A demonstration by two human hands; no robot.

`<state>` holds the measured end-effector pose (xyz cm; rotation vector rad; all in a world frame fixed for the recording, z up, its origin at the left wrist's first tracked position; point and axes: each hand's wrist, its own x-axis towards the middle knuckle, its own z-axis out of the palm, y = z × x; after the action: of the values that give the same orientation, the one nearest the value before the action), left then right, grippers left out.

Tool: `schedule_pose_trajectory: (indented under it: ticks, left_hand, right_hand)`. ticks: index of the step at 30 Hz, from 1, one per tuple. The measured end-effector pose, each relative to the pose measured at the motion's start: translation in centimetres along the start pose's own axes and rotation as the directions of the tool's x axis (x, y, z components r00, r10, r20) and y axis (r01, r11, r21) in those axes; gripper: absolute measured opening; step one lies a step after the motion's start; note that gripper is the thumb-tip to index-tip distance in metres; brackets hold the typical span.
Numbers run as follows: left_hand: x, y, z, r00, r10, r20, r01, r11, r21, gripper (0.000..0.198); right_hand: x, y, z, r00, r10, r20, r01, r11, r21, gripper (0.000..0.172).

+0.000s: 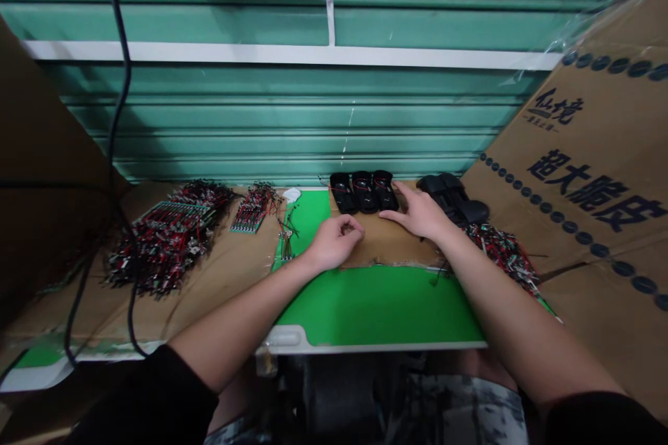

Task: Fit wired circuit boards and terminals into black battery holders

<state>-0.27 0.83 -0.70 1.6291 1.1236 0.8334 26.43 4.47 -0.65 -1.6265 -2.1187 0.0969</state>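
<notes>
Three black plastic shells [365, 192] stand side by side on a cardboard sheet [389, 240] at the back of the table, thin red wires showing on them. My right hand [422, 212] is beside the rightmost shell, thumb and fingers spread; the fingertips reach its right edge, and whether they touch it I cannot tell. In front of the shells and to their left, my left hand [335, 242] is closed, thumb and forefinger drawn together. Whatever those fingers may hold is hidden. A few small wired boards [287, 243] lie just left of my left hand.
A large heap of wired circuit boards [167, 243] and a smaller bundle [254, 208] lie on cardboard at left. More black shells [453, 198] and a wired pile [504, 257] are at right. Cardboard walls [600, 153] flank the green table [380, 306]. A dark cable [117, 104] hangs at left.
</notes>
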Motion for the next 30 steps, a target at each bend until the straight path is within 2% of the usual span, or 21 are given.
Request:
schedule_pose_trajectory:
  ticks: [2, 4, 6, 8, 10, 13, 20, 25, 30]
  left_hand:
    - [0.0, -0.1, 0.0, 1.000, 0.004, 0.002, -0.004, 1.000, 0.002, 0.010]
    - [0.0, -0.1, 0.0, 1.000, 0.006, 0.004, -0.006, 1.000, 0.001, 0.010]
    - [0.0, -0.1, 0.0, 1.000, 0.007, 0.005, -0.008, 1.000, 0.002, 0.009]
    - [0.0, -0.1, 0.0, 1.000, 0.007, 0.006, -0.007, 1.000, 0.010, 0.009]
    - [0.0, 0.0, 0.0, 1.000, 0.003, 0.005, -0.003, 1.000, 0.019, 0.009]
    - [0.0, 0.1, 0.0, 1.000, 0.003, 0.003, -0.003, 1.000, 0.026, 0.009]
    - [-0.1, 0.1, 0.1, 1.000, 0.012, 0.004, -0.012, 0.998, 0.056, 0.008]
    - [0.0, 0.0, 0.1, 1.000, 0.019, 0.002, -0.019, 0.998, 0.058, 0.009]
    - [-0.1, 0.2, 0.1, 1.000, 0.016, 0.010, -0.016, 0.998, 0.057, 0.009]
  right_hand:
    - [0.0, -0.3, -0.7, 1.000, 0.011, 0.006, -0.011, 1.000, -0.022, 0.093]
    - [0.0, -0.4, -1.6, 0.998, 0.068, -0.006, -0.069, 0.992, -0.109, 0.078]
    - [0.0, -0.3, -2.5, 0.984, 0.172, -0.050, -0.179, 0.953, -0.246, 0.056]
    - [0.0, -0.1, -3.2, 0.949, 0.299, -0.099, -0.314, 0.879, -0.358, 0.044]
    - [-0.1, 0.1, -3.5, 0.903, 0.414, -0.111, -0.421, 0.809, -0.410, 0.043]
    - [0.0, 0.2, -3.4, 0.856, 0.512, -0.070, -0.486, 0.753, -0.443, 0.048]
    - [0.3, 0.2, -2.8, 0.833, 0.553, 0.004, -0.475, 0.719, -0.508, 0.058]
    - [0.2, 0.1, -2.9, 0.854, 0.520, 0.021, -0.441, 0.745, -0.500, 0.061]
    - [0.0, 0.1, -3.2, 0.877, 0.479, -0.024, -0.428, 0.760, -0.488, 0.061]
